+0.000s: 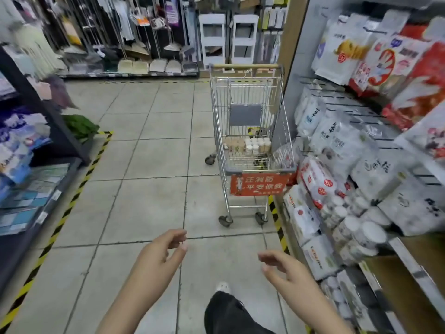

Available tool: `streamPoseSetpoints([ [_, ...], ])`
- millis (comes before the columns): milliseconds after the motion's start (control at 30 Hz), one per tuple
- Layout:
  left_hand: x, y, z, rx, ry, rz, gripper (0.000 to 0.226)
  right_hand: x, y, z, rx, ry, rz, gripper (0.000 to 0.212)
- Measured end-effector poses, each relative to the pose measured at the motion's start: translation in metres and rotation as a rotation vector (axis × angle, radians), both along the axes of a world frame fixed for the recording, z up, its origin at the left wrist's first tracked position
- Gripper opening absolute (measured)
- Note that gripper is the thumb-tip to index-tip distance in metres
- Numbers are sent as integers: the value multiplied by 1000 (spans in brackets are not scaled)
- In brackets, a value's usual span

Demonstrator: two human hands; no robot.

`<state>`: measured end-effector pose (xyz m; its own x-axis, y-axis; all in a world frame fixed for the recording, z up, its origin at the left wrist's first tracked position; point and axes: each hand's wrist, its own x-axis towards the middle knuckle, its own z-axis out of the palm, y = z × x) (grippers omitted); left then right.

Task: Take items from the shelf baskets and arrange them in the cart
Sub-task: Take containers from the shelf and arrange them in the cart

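cart: silver wire shopping cart (250, 131) with a wooden handle bar, standing on the grey tiled floor (149, 165); the landmark for all places below.
cart sign: red rectangular placard with pale lettering (258, 184), fixed to the cart's near end.
cart contents: small white-capped jars (256, 143) grouped beside tan-topped ones on the basket floor, towards its near end.
shelf goods: white and red plastic packets and round white-lidded tubs (356, 227), on the shelving just right of the cart.
left hand: bare left hand (160, 253), well short of the cart's near end, fingers loosely curled and apart, holding nothing.
right hand: bare right hand (284, 266), nearer the shelving, fingers relaxed and spread, holding nothing.
floor marking: yellow-and-black hazard tape (72, 201), well left of the cart.
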<state>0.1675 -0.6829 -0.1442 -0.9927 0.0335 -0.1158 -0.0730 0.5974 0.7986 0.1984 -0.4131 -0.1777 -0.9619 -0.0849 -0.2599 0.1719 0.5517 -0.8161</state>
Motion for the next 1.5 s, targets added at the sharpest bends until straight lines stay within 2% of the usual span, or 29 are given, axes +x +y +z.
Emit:
streamPoseSetpoints([
  [167, -107, -31, 2, 13, 7, 26, 19, -115, -28, -13, -13, -48, 5, 16],
  [333, -204, -79, 6, 5, -36, 119, 20, -239, -68, -6, -32, -7, 15, 16],
  [500, -279, -128, -15, 41, -177, 176, 20, -336, -112, -7, 23, 33, 130, 16],
  [667, -370, -171, -40, 68, -287, 219, 17, -428, -141, -20, 6, 7, 65, 20],
  [867, -546, -207, -41, -67, -236, 8, 17, -534, -163, -35, 43, -55, -118, 20],
  [1100, -720, -167, -26, -235, -99, -367, 20, -588, -165, -37, 36, -91, -425, 21],
  [1333, -818, -62, -37, -244, 2, -719, 25, -641, -126, -58, 13, -185, -649, 16],
  [1500, -867, -2, -41, -329, 90, -921, 30, -710, -102, -64, 65, -176, -637, 14],
])
